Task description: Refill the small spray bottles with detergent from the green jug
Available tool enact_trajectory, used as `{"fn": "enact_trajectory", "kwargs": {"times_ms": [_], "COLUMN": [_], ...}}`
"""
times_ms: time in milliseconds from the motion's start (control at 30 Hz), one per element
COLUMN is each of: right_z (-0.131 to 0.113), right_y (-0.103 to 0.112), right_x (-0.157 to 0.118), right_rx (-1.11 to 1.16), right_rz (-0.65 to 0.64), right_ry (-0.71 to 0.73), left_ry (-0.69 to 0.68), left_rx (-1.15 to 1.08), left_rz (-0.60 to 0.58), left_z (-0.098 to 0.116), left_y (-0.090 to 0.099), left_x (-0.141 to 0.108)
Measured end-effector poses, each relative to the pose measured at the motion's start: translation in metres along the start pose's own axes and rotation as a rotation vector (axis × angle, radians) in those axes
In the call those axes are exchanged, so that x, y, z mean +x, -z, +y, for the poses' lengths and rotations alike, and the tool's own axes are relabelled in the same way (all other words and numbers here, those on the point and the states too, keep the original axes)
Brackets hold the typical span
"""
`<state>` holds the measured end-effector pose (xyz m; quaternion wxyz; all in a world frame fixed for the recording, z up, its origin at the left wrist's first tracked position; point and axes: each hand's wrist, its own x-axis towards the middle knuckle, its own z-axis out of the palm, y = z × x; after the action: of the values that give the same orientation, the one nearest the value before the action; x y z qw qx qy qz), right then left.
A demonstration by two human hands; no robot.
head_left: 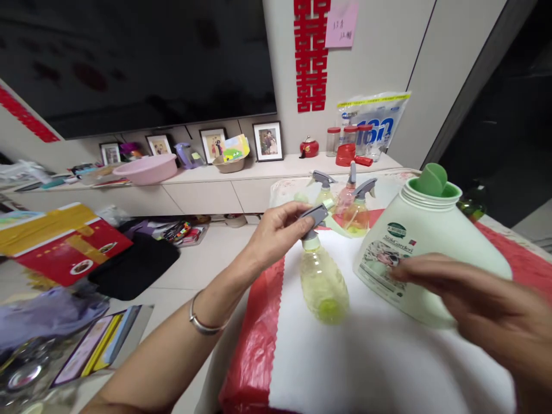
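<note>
The left hand (287, 227) pinches the grey trigger head of a clear yellow plastic spray bottle (324, 282), which hangs below it; the blurred right hand (457, 293), fingers together, overlaps a large pale-green plastic jug (425, 247).

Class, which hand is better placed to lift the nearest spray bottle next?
Probably the left hand: it holds the nearest spray bottle by its grey head, while the right hand is by the green jug.
</note>
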<state>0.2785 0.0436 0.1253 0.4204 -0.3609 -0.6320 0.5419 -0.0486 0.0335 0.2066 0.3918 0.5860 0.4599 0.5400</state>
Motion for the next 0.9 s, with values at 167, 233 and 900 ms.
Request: {"fn": "enact_trajectory", "kwargs": {"times_ms": [167, 233, 900], "right_z": [0.008, 0.021, 0.032], "right_y": [-0.074, -0.085, -0.089], "right_x": [0.021, 0.028, 0.028], "right_rx": [-0.209, -0.055, 0.600], "right_rz": [-0.276, -0.409, -0.760], "right_ry": [-0.011, -0.099, -0.289], "left_ry": [0.070, 0.082, 0.323], "left_rx": [-0.106, -0.124, -0.784], "left_rz": [0.012, 0.040, -0.121], "left_z": [-0.017, -0.022, -0.063], "left_y": [-0.012, -0.015, -0.034], "left_x": [-0.016, -0.018, -0.051]}}
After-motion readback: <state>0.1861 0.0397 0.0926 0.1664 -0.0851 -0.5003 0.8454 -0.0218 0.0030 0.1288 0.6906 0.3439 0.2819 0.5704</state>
